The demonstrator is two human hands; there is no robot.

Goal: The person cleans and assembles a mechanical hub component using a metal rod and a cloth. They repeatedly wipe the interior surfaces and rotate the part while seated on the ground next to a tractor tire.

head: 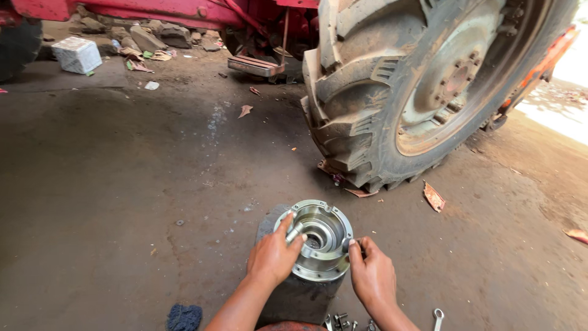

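A shiny metal wheel hub (318, 239) with a flanged rim sits upright on a dark cylindrical stand (300, 300) on the ground. My left hand (272, 257) rests on the hub's left rim and pinches a small metal bolt (294, 232) over the flange. My right hand (370, 276) grips the hub's right edge, fingers closed on a small part I cannot make out. Inside the hub a bearing bore shows.
A large muddy tractor tyre (392, 92) stands just beyond the hub, with the red tractor body (184, 9) behind. Loose bolts (340, 322) and a spanner (438, 317) lie near my wrists. A blue rag (184, 317) lies at the left. A white block (76, 54) and rubble sit far left.
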